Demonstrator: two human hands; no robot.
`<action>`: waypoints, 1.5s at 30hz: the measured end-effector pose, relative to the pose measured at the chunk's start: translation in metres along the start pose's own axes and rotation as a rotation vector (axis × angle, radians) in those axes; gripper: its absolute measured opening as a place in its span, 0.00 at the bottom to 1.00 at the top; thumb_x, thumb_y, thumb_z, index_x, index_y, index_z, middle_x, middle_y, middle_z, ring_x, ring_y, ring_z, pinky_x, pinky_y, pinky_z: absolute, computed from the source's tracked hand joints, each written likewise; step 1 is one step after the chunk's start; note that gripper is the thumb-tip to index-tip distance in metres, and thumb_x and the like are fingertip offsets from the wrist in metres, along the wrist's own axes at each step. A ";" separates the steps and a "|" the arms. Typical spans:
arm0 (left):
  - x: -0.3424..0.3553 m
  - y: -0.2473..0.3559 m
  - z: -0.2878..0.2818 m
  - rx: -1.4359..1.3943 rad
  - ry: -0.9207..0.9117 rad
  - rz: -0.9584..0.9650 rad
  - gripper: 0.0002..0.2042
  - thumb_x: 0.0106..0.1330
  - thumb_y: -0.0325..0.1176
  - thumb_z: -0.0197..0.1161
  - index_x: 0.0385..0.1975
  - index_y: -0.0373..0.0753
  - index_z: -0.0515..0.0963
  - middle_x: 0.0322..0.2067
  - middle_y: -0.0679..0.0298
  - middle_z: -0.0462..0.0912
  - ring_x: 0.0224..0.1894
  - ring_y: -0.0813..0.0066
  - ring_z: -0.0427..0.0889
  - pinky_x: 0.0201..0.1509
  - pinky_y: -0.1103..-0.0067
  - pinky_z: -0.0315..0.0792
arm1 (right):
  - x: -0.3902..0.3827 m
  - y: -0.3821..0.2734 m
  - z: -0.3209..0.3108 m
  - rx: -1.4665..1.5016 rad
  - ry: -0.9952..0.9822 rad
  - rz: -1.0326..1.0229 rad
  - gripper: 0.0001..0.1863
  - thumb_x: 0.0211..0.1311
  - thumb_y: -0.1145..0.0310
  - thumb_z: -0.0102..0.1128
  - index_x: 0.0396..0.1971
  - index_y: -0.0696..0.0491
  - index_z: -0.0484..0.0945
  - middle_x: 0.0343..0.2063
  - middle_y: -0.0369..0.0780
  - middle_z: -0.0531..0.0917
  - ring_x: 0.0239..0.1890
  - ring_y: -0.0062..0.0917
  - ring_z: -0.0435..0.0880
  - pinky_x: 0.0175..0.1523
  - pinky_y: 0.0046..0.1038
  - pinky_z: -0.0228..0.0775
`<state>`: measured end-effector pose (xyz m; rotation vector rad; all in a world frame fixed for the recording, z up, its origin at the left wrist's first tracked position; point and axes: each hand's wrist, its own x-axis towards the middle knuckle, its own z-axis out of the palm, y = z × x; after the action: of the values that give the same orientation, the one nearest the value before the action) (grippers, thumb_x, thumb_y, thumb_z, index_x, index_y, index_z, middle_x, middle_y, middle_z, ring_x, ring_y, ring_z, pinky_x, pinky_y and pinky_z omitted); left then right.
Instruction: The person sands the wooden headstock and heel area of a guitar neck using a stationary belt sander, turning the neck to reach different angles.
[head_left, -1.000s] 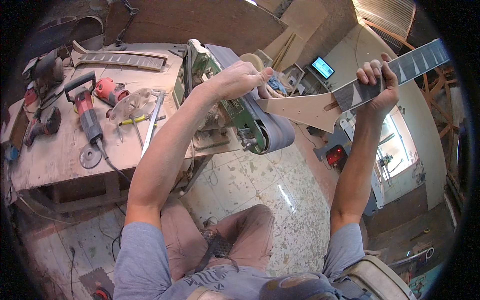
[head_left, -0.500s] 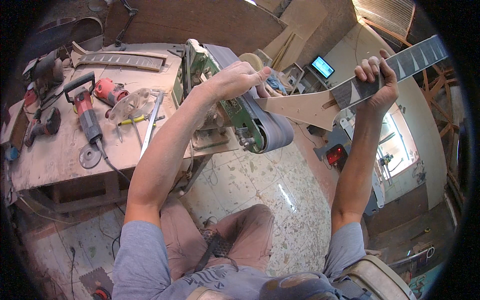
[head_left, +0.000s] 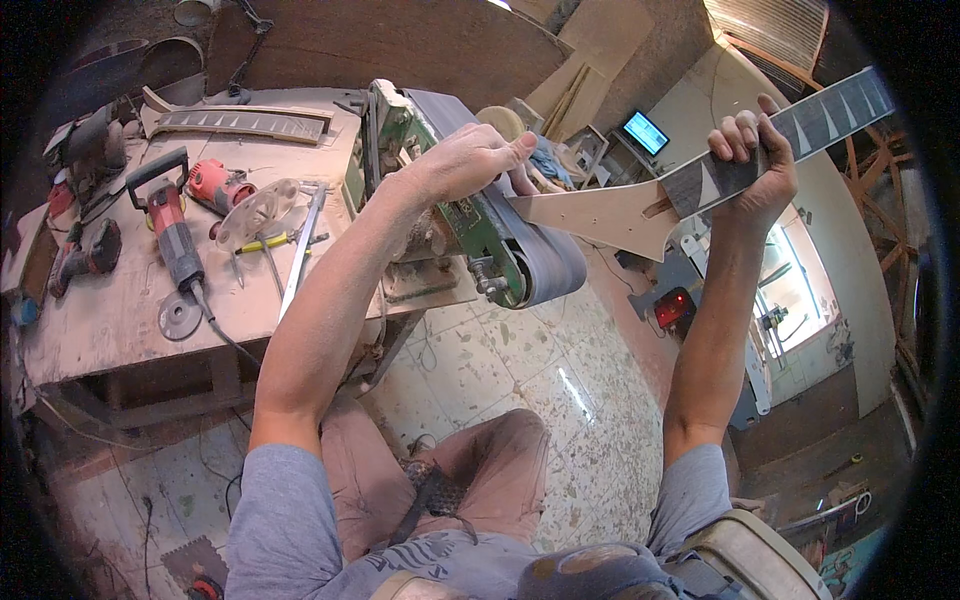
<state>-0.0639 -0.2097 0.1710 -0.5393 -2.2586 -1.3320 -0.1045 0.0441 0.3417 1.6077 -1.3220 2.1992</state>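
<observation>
A guitar neck (head_left: 690, 190) with a pale wooden headstock and a dark fretboard with pointed light inlays is held across both hands. My right hand (head_left: 748, 155) wraps round the neck near the headstock end, fingers curled over the fretboard. My left hand (head_left: 478, 160), dusty, is closed at the headstock's tip; its fingertips are partly hidden behind the hand. The headstock's tip lies against or just over the grey belt of a green belt sander (head_left: 500, 250); whether it touches, I cannot tell.
On the wooden bench (head_left: 90, 335) at left are a red and black angle grinder (head_left: 172, 228), a red power tool (head_left: 218, 185), a clear perforated disc (head_left: 262, 212) and another inlaid neck (head_left: 240, 121). A lit screen (head_left: 645, 133) stands at the back. Sawdust covers the tiled floor (head_left: 540, 370).
Almost nothing differs. Both hands and the guitar neck keep nearly the same place at the sander, with the neck's far right end a touch lower.
</observation>
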 end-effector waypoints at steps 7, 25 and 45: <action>-0.006 0.014 0.011 -0.189 -0.083 0.111 0.35 0.73 0.60 0.39 0.34 0.34 0.87 0.28 0.57 0.84 0.36 0.67 0.77 0.49 0.75 0.68 | 0.001 -0.026 -0.024 0.117 0.014 0.023 0.17 0.64 0.74 0.50 0.51 0.61 0.63 0.24 0.36 0.64 0.23 0.18 0.63 0.28 0.23 0.61; -0.003 0.101 0.069 -0.513 -0.249 0.278 0.18 0.50 0.34 0.76 0.40 0.33 0.84 0.36 0.59 0.86 0.42 0.73 0.82 0.59 0.73 0.65 | -0.104 -0.095 -0.185 0.836 0.451 0.123 0.13 0.56 0.82 0.47 0.42 0.65 0.66 0.22 0.34 0.66 0.20 0.19 0.65 0.28 0.24 0.63; 0.018 0.167 0.183 -0.487 -0.071 0.167 0.09 0.56 0.25 0.73 0.35 0.31 0.83 0.33 0.64 0.85 0.36 0.81 0.83 0.41 0.84 0.77 | -0.237 -0.130 -0.283 0.649 0.788 0.012 0.06 0.54 0.78 0.44 0.21 0.54 0.60 0.18 0.35 0.64 0.22 0.21 0.68 0.32 0.22 0.68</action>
<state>-0.0218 0.0306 0.2213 -0.9291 -1.8832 -1.8013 -0.1348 0.4100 0.2055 0.6237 -0.4167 2.9576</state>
